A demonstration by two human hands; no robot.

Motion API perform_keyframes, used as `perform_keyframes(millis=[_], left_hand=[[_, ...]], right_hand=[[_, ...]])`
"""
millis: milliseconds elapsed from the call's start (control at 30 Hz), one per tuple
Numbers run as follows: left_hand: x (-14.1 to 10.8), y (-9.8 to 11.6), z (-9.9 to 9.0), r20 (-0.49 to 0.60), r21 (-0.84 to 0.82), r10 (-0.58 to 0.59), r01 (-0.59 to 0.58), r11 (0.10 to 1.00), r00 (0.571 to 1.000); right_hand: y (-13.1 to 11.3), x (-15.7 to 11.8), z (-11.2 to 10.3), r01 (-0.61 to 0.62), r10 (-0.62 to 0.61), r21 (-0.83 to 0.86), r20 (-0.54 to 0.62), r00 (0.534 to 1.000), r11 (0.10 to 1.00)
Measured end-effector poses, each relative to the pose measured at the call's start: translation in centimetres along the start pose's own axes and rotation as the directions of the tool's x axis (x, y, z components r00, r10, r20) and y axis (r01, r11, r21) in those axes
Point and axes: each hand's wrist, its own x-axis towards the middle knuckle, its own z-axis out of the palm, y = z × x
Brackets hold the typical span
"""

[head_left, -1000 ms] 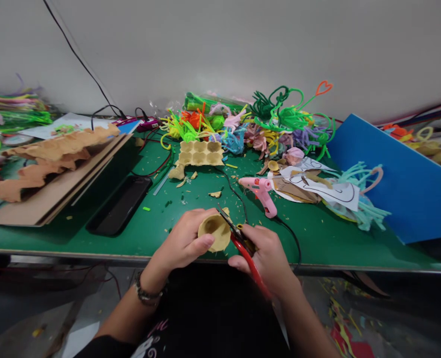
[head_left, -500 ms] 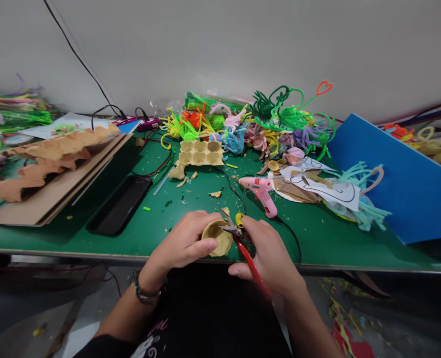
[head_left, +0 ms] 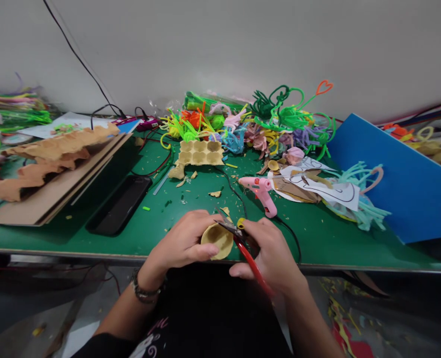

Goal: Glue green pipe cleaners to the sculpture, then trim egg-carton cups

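Observation:
My left hand [head_left: 188,236] grips a yellowish egg-carton cup [head_left: 224,242], thumb at its near rim and fingers around the far left side. In my right hand [head_left: 271,248] is a pair of scissors [head_left: 251,266] with a red handle; a small yellow piece [head_left: 240,223] shows by the index finger. The blades lie across the cup's far rim, slightly apart. Just beyond them is a torn carton scrap [head_left: 225,211]. A pink hot glue gun [head_left: 260,191] lies beyond my right hand.
A yellowish egg carton [head_left: 201,153] lies mid-table before a heap of coloured pipe cleaners [head_left: 280,117]. A black phone [head_left: 120,206] and stacked cardboard [head_left: 56,184] are at left. A blue board [head_left: 395,184] leans at right. The glue gun's black cord [head_left: 293,233] runs near my right hand.
The scissor blades have shifted slightly along the cup's far rim and come a little closer together. The cup has turned slightly in my left hand.

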Motion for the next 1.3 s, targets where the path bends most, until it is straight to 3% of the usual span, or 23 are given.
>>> perform_keyframes(millis=[367,633,933,1300], left_hand=[[0.0,0.26,-0.24,-0.046,-0.01,-0.029,0.029,1.0,0.999],[0.1,0.55,-0.36,0.004,0.049,-0.047,0.047,0.998,0.999],[0.02,0.46,-0.3,-0.001,-0.007,-0.024,0.024,1.0,1.0],[-0.31,-0.16,-0.17,-0.011,0.039,-0.062,0.062,0.997,0.998]], right_hand=[[0.09,0.02,0.26,0.007,-0.008,-0.046,-0.021,1.0,0.999],[0.07,0.09,0.14,0.012,-0.012,-0.014,-0.012,1.0,1.0],[-0.18,-0.07,0.13,-0.007,0.007,0.045,-0.011,1.0,0.999],[0.27,-0.22,0.24,-0.017,0.014,-0.052,-0.059,0.998,0.999]])
